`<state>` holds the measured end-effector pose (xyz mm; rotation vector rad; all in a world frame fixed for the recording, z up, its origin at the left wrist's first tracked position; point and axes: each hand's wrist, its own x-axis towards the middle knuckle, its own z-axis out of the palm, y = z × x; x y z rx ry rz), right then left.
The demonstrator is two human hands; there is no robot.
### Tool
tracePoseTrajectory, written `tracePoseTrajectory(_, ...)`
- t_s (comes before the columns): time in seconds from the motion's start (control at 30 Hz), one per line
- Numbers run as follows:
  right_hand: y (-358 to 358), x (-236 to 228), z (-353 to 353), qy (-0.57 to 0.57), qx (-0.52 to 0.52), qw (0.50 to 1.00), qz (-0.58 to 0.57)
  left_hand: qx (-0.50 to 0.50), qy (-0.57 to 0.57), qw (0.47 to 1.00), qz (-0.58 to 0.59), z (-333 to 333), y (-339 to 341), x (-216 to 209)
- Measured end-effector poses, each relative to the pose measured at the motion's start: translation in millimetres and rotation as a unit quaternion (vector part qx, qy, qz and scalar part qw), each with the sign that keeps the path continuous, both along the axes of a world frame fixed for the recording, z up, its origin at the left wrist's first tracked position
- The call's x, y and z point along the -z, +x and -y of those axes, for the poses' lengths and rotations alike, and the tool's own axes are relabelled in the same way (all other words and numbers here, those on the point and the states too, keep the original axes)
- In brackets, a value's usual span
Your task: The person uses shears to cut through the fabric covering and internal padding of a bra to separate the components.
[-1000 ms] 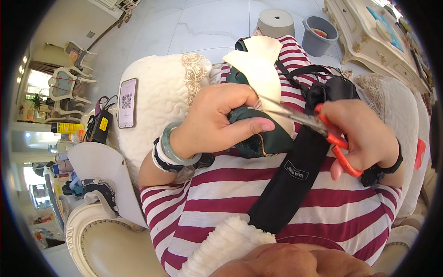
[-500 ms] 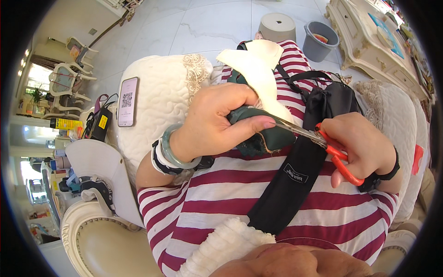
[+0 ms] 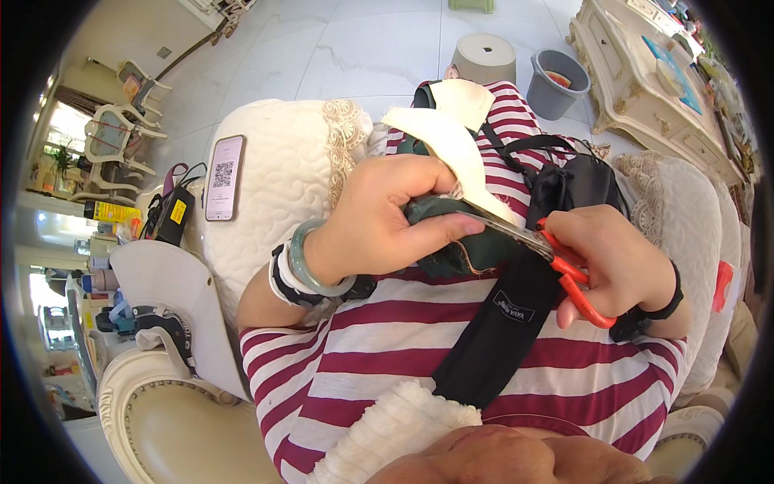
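Note:
My left hand (image 3: 387, 214) pinches a dark green fabric piece (image 3: 459, 252) with a curved cream padded layer (image 3: 463, 157), thumb on the near side. My right hand (image 3: 617, 262) has its fingers through the handles of red-handled scissors (image 3: 582, 292). The metal blades point left along the green fabric, close to my left thumb. How far apart the blades are is hard to see. Another cream flap (image 3: 463, 101) of the held piece rests over the striped cloth on my lap. A loose thread dangles at the lower edge of the green fabric.
On the white quilted cushion at left lies a phone (image 3: 225, 177). A black pouch (image 3: 576, 189) rests on my right side, and a black strap (image 3: 500, 331) crosses my chest. Beyond are a grey bin (image 3: 556, 85), a round stool (image 3: 484, 60), a cream cabinet (image 3: 645, 81) and a white visor (image 3: 181, 298).
My right hand and the scissors have shifted a little left, toward the fabric. The cream layer has curled and narrowed, showing a gap below the far flap.

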<state>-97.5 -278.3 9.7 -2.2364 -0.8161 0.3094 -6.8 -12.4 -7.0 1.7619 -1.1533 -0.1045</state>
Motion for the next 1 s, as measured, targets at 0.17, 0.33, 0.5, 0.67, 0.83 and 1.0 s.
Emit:
tracePoseTrajectory(0.17, 8.2, 6.7, -6.7, 0.021, -0.005, 1.000, 0.009, 0.032, -0.010, 0.999, -0.030, 5.9, 1.9, 3.1)
tracePoseTrajectory(0.33, 14.8, 12.5, -10.8, 0.042, -0.001, 0.999, -0.016, 0.035, 0.007, 0.972, -0.234, 7.6, 3.0, -3.3)
tracePoseTrajectory(0.5, 17.5, 11.6, -15.2, 0.027, 0.007, 0.999, 0.032, 0.067, -0.007, 0.979, -0.193, 11.6, 4.3, 8.0)
tracePoseTrajectory(0.67, 21.5, 21.6, -12.0, 0.023, 0.028, 0.999, 0.010, 0.046, 0.000, 0.970, -0.238, 12.2, 3.2, 0.6)
tracePoseTrajectory(0.83, 24.5, 26.1, -17.9, 0.109, 0.014, 0.993, -0.045, 0.062, -0.007, 0.977, -0.203, 15.4, 4.4, -0.2)
tracePoseTrajectory(1.0, 24.1, 23.4, -24.7, 0.210, 0.038, 0.971, -0.110, 0.101, 0.045, 0.976, -0.186, 26.0, 4.5, 0.2)
